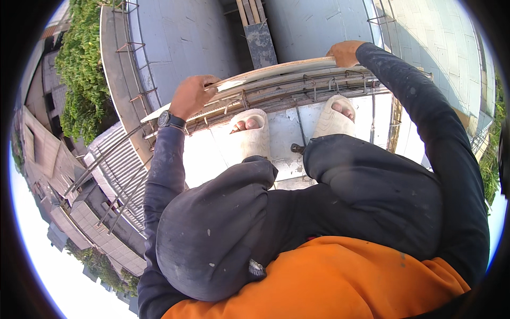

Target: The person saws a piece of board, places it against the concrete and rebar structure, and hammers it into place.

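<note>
While we squat with knees up, rooftops (48, 146) sit at the left edge of the frame, leafy tree (85, 69) upper left, corrugated metal roof (114, 159) below it. Next over, a tied rebar cage (139, 58) runs down the upper left beside a grey panel (186, 37). Our left hand (189, 98), left of centre with a dark wristwatch (170, 120), has its fingers curled on the left part of a long thin board (271, 71). Board spans the upper middle of the frame, right part higher, looks bowed in this view. Rebar (308, 84) lies along its near side. Cream slide sandals (252, 141) stand just below that, toes toward it, on a white surface (287, 125); dark trousers (212, 228) and orange shirt (319, 282) fill the lower middle. Narrow post (260, 45) at top middle, past the board. Our right hand (345, 53), upper right of middle, grips the board's right part; fingertips hidden from us. Dark sleeve (419, 101) drops away right of it. Pale block-patterned surface (435, 48) at upper right, part sunlit, part shaded.
</note>
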The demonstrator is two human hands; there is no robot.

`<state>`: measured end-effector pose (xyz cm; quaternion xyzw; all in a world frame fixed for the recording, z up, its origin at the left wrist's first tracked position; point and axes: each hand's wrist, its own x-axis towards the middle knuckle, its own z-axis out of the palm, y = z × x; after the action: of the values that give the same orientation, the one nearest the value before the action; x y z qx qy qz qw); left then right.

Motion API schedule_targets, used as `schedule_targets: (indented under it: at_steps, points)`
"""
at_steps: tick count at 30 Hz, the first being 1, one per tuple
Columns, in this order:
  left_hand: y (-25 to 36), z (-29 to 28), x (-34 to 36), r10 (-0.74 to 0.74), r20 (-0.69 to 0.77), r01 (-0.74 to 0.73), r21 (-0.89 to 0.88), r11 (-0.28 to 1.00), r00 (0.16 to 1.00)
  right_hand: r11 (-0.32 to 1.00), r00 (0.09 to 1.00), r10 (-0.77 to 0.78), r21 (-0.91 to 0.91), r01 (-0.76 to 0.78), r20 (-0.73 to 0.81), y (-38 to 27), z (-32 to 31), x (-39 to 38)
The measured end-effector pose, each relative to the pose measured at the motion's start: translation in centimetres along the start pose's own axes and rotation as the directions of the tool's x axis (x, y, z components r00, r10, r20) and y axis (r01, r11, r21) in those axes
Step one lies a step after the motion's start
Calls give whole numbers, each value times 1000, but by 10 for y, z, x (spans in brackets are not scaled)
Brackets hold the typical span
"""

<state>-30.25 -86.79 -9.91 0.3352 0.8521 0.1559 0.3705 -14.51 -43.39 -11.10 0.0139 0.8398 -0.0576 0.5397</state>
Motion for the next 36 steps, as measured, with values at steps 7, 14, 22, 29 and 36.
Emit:
schedule_targets:
  at_steps: [7,14,22,29,36]
  points:
    - [-34,19,-9,-27,-269,36,30,999,963,931,977,-206,-319,177,-58,48,9,75]
    - [26,43,29,182,-334,-153,111,982,925,641,890,-450,-667,380,75,89,19,97]
    - [10,49,34,190,-361,-139,164,977,913,955,953,-149,211,208,-265,20,-14,26]
    - [11,50,39,224,-363,-156,206,966,905,847,825,-226,314,430,-518,-3,-9,26]
    - [11,41,48,168,-292,-119,176,977,942,825,905,-259,410,390,-338,6,-42,35]
